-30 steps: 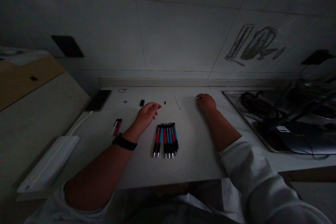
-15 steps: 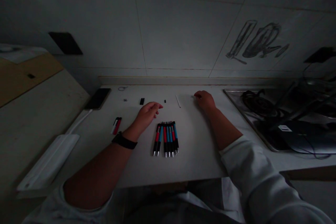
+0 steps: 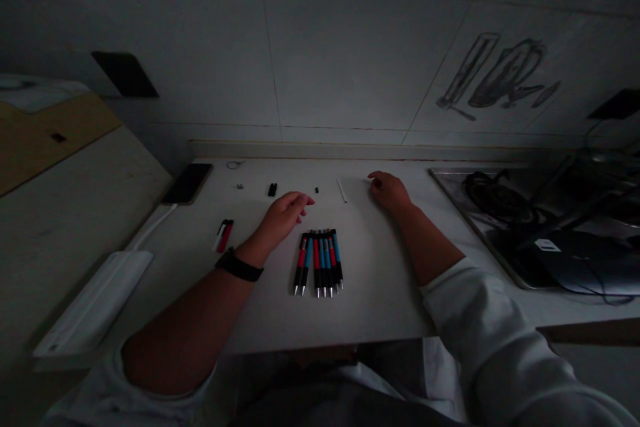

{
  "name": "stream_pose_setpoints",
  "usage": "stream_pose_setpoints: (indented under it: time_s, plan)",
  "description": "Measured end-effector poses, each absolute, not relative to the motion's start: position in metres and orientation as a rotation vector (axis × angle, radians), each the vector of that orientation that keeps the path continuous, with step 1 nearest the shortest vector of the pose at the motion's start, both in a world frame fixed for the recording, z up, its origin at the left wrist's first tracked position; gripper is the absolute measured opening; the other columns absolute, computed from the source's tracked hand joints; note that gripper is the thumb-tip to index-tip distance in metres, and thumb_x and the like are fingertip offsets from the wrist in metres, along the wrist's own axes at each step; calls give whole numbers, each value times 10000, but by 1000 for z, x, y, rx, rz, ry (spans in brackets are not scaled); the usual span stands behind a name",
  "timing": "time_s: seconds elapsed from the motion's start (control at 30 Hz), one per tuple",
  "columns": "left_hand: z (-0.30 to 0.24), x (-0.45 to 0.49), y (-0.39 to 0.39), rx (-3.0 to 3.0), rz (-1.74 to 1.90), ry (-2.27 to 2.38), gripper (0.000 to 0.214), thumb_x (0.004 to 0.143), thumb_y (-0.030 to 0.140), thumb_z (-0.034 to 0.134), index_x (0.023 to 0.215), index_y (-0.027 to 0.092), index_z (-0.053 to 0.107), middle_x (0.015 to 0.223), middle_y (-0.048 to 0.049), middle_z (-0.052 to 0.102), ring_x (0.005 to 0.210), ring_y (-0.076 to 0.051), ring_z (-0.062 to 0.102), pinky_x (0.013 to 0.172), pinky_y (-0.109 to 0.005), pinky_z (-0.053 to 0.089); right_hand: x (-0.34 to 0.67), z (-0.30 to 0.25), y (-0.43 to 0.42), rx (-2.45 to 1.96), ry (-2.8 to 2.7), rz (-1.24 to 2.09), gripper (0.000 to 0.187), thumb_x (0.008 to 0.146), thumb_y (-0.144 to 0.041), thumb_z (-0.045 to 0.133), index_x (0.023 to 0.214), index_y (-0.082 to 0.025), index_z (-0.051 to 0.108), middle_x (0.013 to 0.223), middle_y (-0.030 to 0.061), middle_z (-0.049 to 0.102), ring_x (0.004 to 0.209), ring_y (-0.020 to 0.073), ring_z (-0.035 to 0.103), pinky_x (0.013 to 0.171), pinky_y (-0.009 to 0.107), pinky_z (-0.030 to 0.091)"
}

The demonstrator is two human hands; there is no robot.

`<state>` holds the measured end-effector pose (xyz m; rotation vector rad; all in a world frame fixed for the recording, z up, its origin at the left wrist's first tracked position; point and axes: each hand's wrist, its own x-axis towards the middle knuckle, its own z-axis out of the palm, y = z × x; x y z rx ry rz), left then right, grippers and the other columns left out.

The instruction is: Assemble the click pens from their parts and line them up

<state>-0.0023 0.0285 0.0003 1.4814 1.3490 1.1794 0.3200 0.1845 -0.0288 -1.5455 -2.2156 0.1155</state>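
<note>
My left hand (image 3: 286,215), with a dark band on its wrist, hovers behind and left of a row of red and blue pens (image 3: 320,263). Its fingers are loosely apart and hold nothing visible. On the right, my right hand (image 3: 390,191) rests near the back of the counter, its forefinger stretched out and nothing visible in it. Between the hands lie a thin white refill (image 3: 341,191) and a tiny black piece (image 3: 317,190). Two black pieces (image 3: 273,189) and some small metal parts (image 3: 241,187) lie further left. Red and white pen barrels (image 3: 225,235) lie beside my left wrist.
A phone (image 3: 188,184) with a white cable lies at the back left, near a long white box (image 3: 95,303). To the right stands a gas stove (image 3: 480,213) with a dark object on it. A tiled wall (image 3: 345,60) closes off the back. A thin ring (image 3: 234,165) lies near it.
My right hand's forefinger has straightened out from a more curled, pinched shape. My left hand is nearly still. The whole view has shifted slightly.
</note>
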Motion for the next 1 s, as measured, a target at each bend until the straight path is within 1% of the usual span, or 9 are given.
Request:
stream_pose_setpoints:
  time_s: [0.2, 0.33, 0.47, 0.57, 0.7, 0.9, 1.0]
  plan:
    - [0, -2, 29, 1486, 1167, 1343, 359, 983, 485, 514, 984, 191, 720, 945, -86, 699, 814, -186, 618, 665, -285, 502, 319, -27, 182, -1564, -2203, 130, 346, 896, -180, 609, 1225, -205, 716, 1060, 89, 767, 956, 236, 683, 919, 352, 515]
    - [-1, -3, 29, 1489, 1170, 1337, 367, 983, 490, 523, 981, 186, 729, 901, -75, 684, 795, -183, 616, 655, -283, 501, 320, -28, 182, -1573, -2212, 145, 358, 890, -173, 618, 1233, -208, 716, 1050, 82, 774, 943, 232, 689, 909, 346, 520]
    - [-1, -3, 28, 1485, 1164, 1341, 385, 984, 504, 523, 998, 182, 733, 877, -72, 669, 788, -181, 612, 661, -285, 498, 321, -29, 184, -1569, -2222, 142, 374, 878, -177, 637, 1242, -212, 716, 1096, 91, 773, 967, 233, 690, 923, 344, 517]
    - [1, -3, 28, 1481, 1156, 1341, 381, 984, 501, 520, 998, 183, 729, 915, -83, 687, 798, -184, 617, 666, -289, 502, 322, -29, 183, -1579, -2224, 138, 381, 875, -169, 635, 1244, -213, 720, 1115, 95, 773, 972, 234, 693, 927, 345, 518]
    - [6, -2, 26, 1469, 1141, 1340, 344, 987, 460, 517, 992, 184, 723, 982, -97, 719, 818, -187, 635, 667, -290, 515, 321, -27, 181, -1587, -2230, 105, 356, 903, -169, 607, 1234, -216, 728, 1131, 99, 775, 992, 243, 700, 931, 351, 519]
    - [3, -2, 28, 1484, 1137, 1333, 339, 984, 459, 515, 983, 190, 721, 1016, -104, 728, 828, -188, 639, 657, -286, 517, 323, -30, 184, -1615, -2232, 83, 311, 918, -177, 598, 1192, -212, 740, 1142, 104, 772, 998, 248, 697, 913, 352, 520]
    - [0, -2, 30, 1484, 1130, 1336, 335, 981, 457, 518, 988, 187, 715, 1040, -107, 730, 819, -182, 634, 649, -279, 515, 324, -31, 186, -1625, -2252, 63, 296, 923, -188, 597, 1182, -198, 741, 1148, 110, 763, 1021, 244, 686, 929, 343, 509]
